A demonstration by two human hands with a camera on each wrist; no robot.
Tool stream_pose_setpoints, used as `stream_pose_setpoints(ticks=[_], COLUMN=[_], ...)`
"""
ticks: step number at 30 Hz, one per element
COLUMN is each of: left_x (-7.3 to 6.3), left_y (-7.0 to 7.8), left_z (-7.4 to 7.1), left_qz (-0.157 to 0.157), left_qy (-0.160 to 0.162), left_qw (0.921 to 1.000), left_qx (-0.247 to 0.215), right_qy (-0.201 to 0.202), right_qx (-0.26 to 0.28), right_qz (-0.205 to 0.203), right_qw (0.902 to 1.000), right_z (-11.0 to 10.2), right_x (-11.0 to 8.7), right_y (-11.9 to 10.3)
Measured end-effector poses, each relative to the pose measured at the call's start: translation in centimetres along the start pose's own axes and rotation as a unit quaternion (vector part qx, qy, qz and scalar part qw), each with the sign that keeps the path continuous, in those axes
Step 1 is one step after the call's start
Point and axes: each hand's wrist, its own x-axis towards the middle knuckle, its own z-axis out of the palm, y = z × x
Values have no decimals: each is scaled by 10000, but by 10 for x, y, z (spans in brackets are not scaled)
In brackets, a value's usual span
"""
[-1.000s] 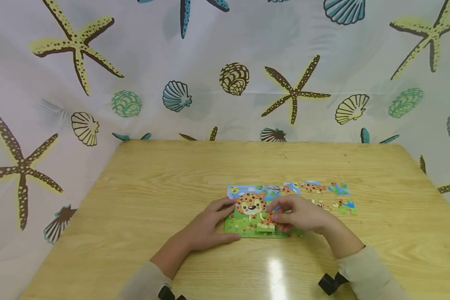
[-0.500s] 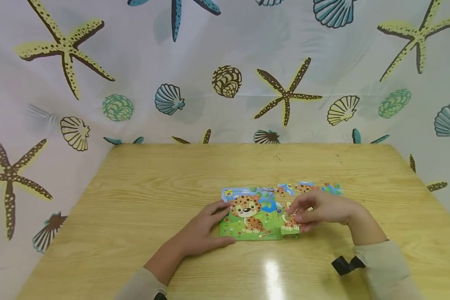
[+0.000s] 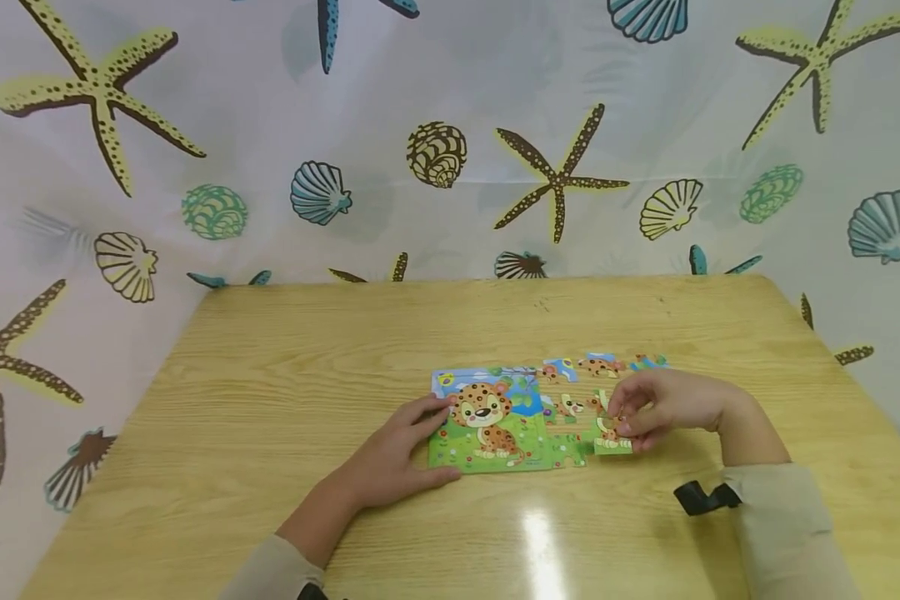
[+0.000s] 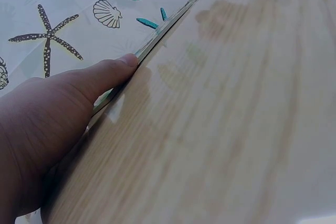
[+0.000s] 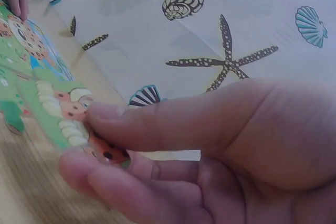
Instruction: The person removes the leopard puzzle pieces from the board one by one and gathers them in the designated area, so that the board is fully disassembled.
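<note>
My right hand [image 3: 671, 407] pinches a jigsaw piece [image 3: 612, 439] between thumb and fingers, a little right of the puzzle board. The piece shows orange spotted fur, cream paws and a green strip, as the right wrist view also shows [image 5: 65, 111]. My left hand [image 3: 393, 457] rests against the left side of the flat puzzle board [image 3: 487, 458], which pictures a cartoon leopard on grass. Its fingertips touch the board's upper left, and the thumb [image 4: 113, 72] lies along the near edge. Parts of the loose pieces are hidden behind my right hand.
Several loose jigsaw pieces lie right of the board, among them a green one [image 3: 566, 450], a leopard-face one [image 3: 570, 406] and a spotted one [image 3: 600, 365]. All lie on a wooden table [image 3: 307, 350]. A seashell-print cloth [image 3: 390, 225] hangs behind it.
My right hand has moved right, carrying the jigsaw piece from above the board to beyond the green loose piece. My left hand stays at the board. The head view has shifted slightly.
</note>
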Motion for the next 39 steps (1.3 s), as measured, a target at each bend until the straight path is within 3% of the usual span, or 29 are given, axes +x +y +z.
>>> stream_pose_setpoints(ticks=[16,27,33,39], left_x=[1,1,1,1], left_y=[-1,2,2,2], left_z=[1,0,-1,0], left_qz=[47,141,128,115], left_qy=[40,96,90,83], left_qw=[10000,9999,9999,9999], left_qx=[11,-20,-44,-46], right_qy=[411,1107,1232,1054], right_qx=[-413,-1257,-1489,-1166], right_qz=[603,1024,1028,745], right_qw=[9965,9805,9757,9848], right_z=[-7,5,9,8], right_x=[-2,2,4,3], right_y=[9,-2,-7,-8])
